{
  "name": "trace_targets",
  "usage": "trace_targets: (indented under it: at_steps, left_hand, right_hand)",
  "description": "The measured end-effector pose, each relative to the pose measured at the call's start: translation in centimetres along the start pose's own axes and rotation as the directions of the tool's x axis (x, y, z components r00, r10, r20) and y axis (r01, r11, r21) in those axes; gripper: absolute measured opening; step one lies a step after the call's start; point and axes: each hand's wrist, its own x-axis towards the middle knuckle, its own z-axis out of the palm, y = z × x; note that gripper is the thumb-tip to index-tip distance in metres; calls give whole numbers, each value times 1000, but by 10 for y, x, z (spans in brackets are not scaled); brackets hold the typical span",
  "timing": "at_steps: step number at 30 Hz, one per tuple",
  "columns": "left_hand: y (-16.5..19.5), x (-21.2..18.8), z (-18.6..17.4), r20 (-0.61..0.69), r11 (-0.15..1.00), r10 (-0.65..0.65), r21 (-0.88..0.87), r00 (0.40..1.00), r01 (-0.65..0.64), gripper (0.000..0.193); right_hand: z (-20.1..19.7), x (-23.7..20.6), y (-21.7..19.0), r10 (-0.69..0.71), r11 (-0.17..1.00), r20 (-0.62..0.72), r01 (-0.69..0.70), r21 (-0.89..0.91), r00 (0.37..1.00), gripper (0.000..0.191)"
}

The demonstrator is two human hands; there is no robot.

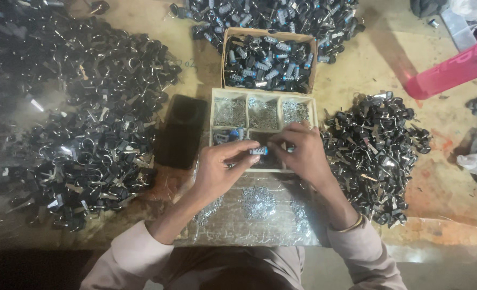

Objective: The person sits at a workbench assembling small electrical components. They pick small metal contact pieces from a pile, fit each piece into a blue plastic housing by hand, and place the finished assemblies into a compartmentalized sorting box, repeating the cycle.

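Pinching one small barrel (258,151) between both hands (219,169) (298,153), fingers closed; box (303,40) part-filled, big piles (77,123) remain.

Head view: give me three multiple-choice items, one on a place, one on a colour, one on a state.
1. Where does the cardboard box sit?
A. beyond the compartment tray
B. left of the black phone
C. on the person's lap

2. What colour is the stool at the upper right?
A. green
B. pink
C. white

3. What are the left hand and right hand doing?
A. resting flat
B. pinching a small lock part together
C. lifting the phone

A: the box lies past the tray's far edge.
B: it is pink.
B: fingertips of both meet on the part.
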Motion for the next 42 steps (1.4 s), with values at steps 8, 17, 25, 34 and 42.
trace_targets:
  at_steps: [8,17,25,34,42]
  left_hand:
    - [4,-4,1,-43,999,30,44,999,-28,28]
    - [-2,-6,4,-90,998,-32,58,995,38,25]
    - [-7,-9,6,-96,1000,-7,-12,995,6,20]
    - [-2,-7,2,-84,998,-13,55,996,18,20]
    - [-2,-8,1,-67,1000,-16,-4,998,16,20]
  right_hand:
    - [19,-13,1,263,617,86,-236,750,961,3]
    - [22,-20,-20,246,452,195,-291,843,949,10]
    - [22,-21,-28,179,748,32,-157,645,983,9]
    - [17,-21,-19,246,514,28,-155,844,969,18]
    - [20,-25,-18,197,491,175,-252,834,965,19]
